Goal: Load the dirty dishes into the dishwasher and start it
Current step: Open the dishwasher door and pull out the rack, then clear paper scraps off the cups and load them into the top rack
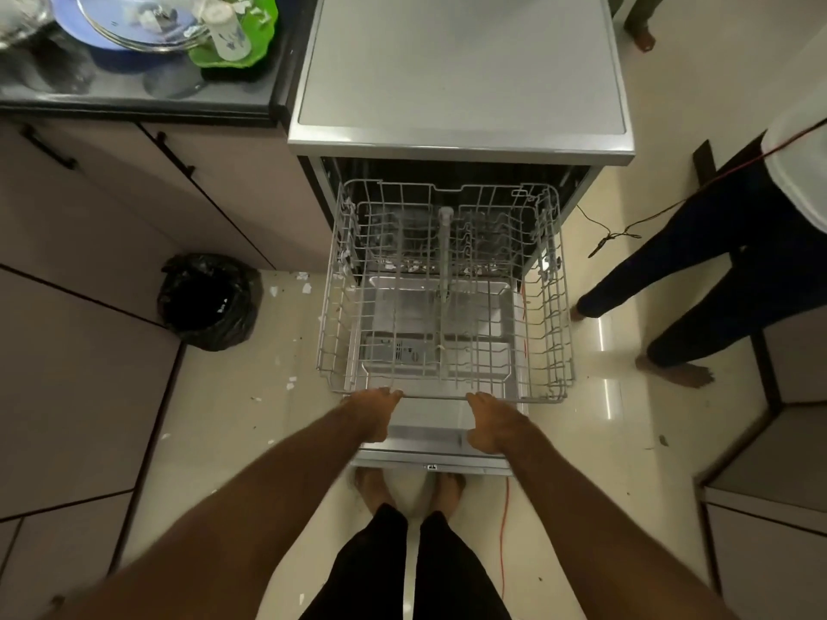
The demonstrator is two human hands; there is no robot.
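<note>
The silver dishwasher [461, 73] stands open with its door [429, 445] folded down in front of me. An empty grey wire rack [555, 306] is pulled out over the door. My left hand [373, 413] grips the rack's front rail at the left, fingers curled over it. My right hand [490, 420] grips the same rail further right. The dirty dishes sit on the dark counter [134, 105] at the upper left: a blue plate [67, 15], a glass lid [143, 24], a green plate [250, 42] and a white cup [228, 29].
A black-lined bin [210, 302] stands on the floor left of the dishwasher, with white scraps scattered around it. Another person's legs [698, 279] stand at the right. An orange cord [503, 530] runs across the floor. Cabinets [67, 351] line the left side.
</note>
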